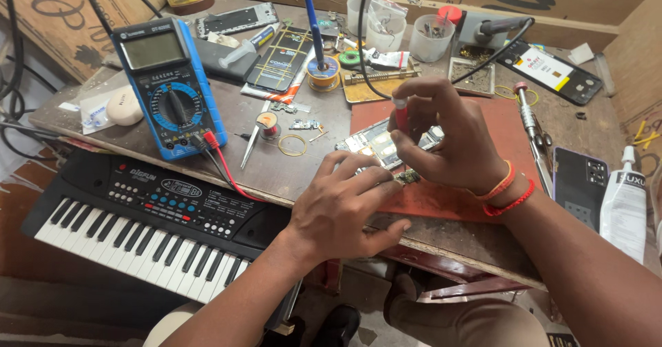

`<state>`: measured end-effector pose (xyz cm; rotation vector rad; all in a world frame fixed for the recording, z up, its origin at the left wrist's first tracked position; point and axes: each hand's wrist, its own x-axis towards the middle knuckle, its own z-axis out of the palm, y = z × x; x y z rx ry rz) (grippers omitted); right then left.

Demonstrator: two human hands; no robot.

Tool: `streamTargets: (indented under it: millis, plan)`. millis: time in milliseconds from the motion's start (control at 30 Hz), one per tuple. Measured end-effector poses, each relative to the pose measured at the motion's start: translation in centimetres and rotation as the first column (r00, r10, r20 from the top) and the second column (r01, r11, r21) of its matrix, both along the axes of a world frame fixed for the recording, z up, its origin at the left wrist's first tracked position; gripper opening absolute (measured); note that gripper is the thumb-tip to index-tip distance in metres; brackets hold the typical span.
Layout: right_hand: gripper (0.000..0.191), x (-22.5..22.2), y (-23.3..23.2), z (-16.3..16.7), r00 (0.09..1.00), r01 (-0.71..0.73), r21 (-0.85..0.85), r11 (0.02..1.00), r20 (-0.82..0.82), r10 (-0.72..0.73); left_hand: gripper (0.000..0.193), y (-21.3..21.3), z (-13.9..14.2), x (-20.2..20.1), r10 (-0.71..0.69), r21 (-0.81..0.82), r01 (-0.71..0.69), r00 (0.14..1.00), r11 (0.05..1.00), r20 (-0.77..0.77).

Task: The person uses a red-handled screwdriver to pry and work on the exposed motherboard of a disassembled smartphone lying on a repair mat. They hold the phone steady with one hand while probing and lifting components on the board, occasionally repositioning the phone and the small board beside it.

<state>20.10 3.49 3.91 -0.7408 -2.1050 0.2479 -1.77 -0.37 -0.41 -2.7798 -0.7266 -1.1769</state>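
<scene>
At the far left a black electronic keyboard with white keys (131,230) sits below the table edge, out of the working area. Above it a blue handheld multimeter with a grey screen (169,88) lies tilted face-up, its red and black leads (221,161) trailing toward the centre, within easy reach. Further right, steel tweezers (249,144) and a small spool of solder wire (267,123) rest on the worn wooden tabletop (276,175). The left hand (345,206) lies palm-down, fingers pressed together on a small green circuit board (407,177), apparently to pin it. The board lies on a red-brown work mat (496,123), just beside an opened phone chassis (376,142). The right hand (448,137) pinches a red-handled screwdriver (400,116) upright between thumb and fingertips, directly over the board. A white glue bottle (624,206) stands far right.
</scene>
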Motion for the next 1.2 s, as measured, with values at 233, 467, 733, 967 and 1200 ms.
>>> streamTargets:
  millis: [233,467,733,967,1200]
  plan:
    - [0.045,-0.04,0.01,0.01,1.000,-0.021,0.002,1.000,-0.005,0.021,0.045,-0.04,0.00,-0.08,-0.009,-0.010,0.009,1.000,1.000,0.005]
    - [0.046,-0.16,0.10,-0.09,1.000,-0.026,0.002,1.000,0.009,0.026,0.040,-0.05,0.16,-0.25,-0.021,-0.011,0.021,1.000,1.000,0.006]
    - [0.047,0.02,0.16,-0.24,1.000,-0.017,0.007,1.000,-0.012,0.017,0.041,-0.04,0.19,-0.04,0.001,-0.006,-0.001,1.000,1.000,-0.003]
    - [0.047,-0.08,0.18,-0.30,1.000,-0.025,0.024,0.999,0.004,0.025,0.043,-0.05,0.14,-0.09,-0.007,-0.002,0.007,1.000,1.000,0.001]
    - [0.046,-0.02,0.12,-0.12,1.000,-0.023,0.018,1.000,0.009,0.023,0.043,-0.06,0.08,0.01,0.004,-0.014,-0.004,1.000,1.000,-0.001]
